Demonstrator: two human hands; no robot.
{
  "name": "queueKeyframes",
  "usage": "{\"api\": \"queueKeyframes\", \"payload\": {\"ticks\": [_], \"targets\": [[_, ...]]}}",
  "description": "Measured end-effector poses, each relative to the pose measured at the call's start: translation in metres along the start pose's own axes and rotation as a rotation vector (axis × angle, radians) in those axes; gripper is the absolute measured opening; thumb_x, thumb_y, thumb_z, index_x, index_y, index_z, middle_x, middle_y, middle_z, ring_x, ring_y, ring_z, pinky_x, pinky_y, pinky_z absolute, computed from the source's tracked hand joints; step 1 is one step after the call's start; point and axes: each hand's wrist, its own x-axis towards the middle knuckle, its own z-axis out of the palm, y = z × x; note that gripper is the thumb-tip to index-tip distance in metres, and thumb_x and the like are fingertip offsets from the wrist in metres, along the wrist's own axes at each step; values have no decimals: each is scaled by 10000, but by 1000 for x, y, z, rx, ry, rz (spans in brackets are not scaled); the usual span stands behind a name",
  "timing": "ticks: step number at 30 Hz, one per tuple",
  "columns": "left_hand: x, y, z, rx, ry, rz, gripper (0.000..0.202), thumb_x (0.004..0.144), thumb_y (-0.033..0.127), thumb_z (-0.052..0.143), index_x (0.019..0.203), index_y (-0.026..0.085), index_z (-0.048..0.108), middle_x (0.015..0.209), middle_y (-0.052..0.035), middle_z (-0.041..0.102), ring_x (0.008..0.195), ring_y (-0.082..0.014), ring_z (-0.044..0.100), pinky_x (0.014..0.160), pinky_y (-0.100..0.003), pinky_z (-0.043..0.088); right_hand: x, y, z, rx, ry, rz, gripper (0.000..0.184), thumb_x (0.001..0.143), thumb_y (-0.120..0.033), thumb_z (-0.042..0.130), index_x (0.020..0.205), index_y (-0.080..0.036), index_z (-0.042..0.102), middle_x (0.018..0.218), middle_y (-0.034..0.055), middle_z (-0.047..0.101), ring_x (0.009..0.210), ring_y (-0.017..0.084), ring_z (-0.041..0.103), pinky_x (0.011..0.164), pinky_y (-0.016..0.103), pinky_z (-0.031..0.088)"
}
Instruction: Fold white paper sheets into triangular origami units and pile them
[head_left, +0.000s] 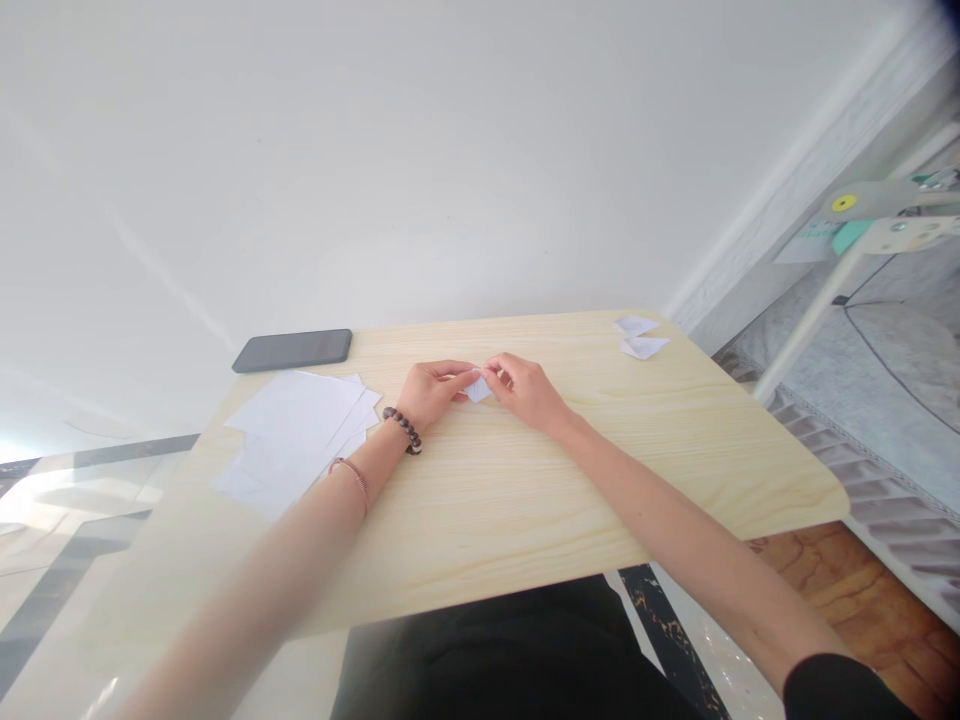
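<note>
Together, left fingers (pixel 459 383) and right fingers (pixel 495 383) in narrow pinches on white paper (pixel 478 390).

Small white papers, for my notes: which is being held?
The small paper between left hand and right hand; the other two papers lie on the table, far right.

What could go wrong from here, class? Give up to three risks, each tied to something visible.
1. The small folded paper is pinched between the left hand and right hand; a hard tug might tear it.
2. The loose sheets overlap close by the left forearm, so a sideways sweep could scatter them.
3. The dark phone lies at the table's far left corner; a knock might tip it off.
</note>
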Motion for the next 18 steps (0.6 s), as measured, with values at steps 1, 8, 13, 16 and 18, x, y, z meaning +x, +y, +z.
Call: {"api": "queueKeyframes", "payload": {"ticks": [1, 8, 13, 16, 18], "targets": [[0, 0, 0, -14, 8, -12, 358, 617, 420, 663, 834, 136, 670, 867, -73, 656, 828, -207, 590, 683, -324, 517, 0, -1, 0, 10, 4, 11, 194, 835, -332, 396, 820, -183, 520, 755, 16, 590, 571, 97, 526, 563, 214, 389], [0, 4, 0, -58, 18, -25, 355, 618, 419, 664, 841, 142, 666, 914, -70, 642, 875, -215, 574, 685, -320, 514, -2, -2, 1, 179, 29, 111, 252, 830, -414, 394, 839, -187, 504, 795, 21, 605, 537, 99, 596, 477, 192, 418], [-1, 5, -3, -117, 40, -17, 357, 635, 417, 660, 855, 135, 657, 954, -81, 631, 949, -226, 544, 717, -325, 509, -3, 4, -1, 253, 76, 198, 306, 813, -466, 405, 821, -180, 511, 716, 17, 596, 538, 117, 619, 455, 189, 438], [0, 4, -6, -155, 52, 5, 343, 655, 404, 653, 858, 128, 643, 1017, -92, 616, 963, -204, 546, 781, -322, 486, -3, 5, -4, 303, 79, 223, 320, 802, -483, 418, 829, -181, 521, 673, 16, 609, 538, 125, 620, 484, 208, 469], [1, 3, -7, -195, 67, 18, 334, 671, 405, 640, 859, 129, 619, 1055, -96, 604, 947, -182, 558, 815, -322, 470, -3, 5, -5, 333, 91, 239, 319, 798, -484, 428, 836, -183, 527, 630, 11, 616, 539, 128, 622, 530, 229, 494]]}}
